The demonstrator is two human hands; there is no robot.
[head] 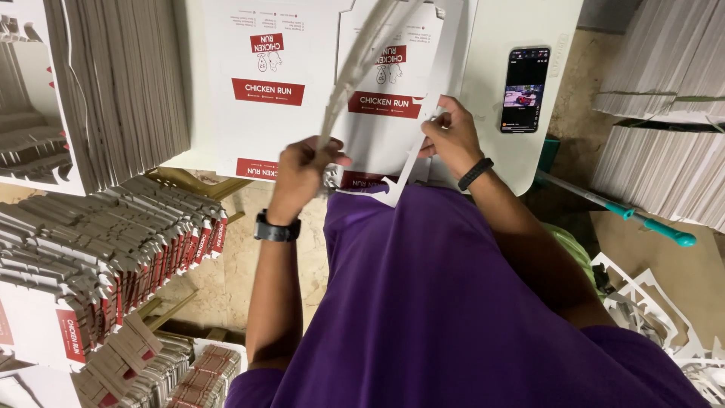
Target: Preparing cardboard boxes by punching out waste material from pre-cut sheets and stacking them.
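Observation:
My left hand (pixel 306 168) is closed around a thick bundle of white cardboard trim strips (pixel 355 68) that curves up and away over the table. My right hand (pixel 451 134) pinches a thin white cardboard offcut (pixel 408 170) at the edge of a flat white die-cut box blank with red printing (pixel 389 83). A second printed blank (pixel 264 83) lies flat to its left on the white table (pixel 491 45). Both wrists wear black bands. My purple shirt fills the lower middle of the view.
A phone with a lit screen (pixel 525 89) lies on the table's right side. Stacks of folded printed blanks (pixel 121 249) pile up at left, more white stacks (pixel 664 151) at right. A teal-handled stick (pixel 642 219) and cardboard scraps (pixel 649 302) lie on the floor.

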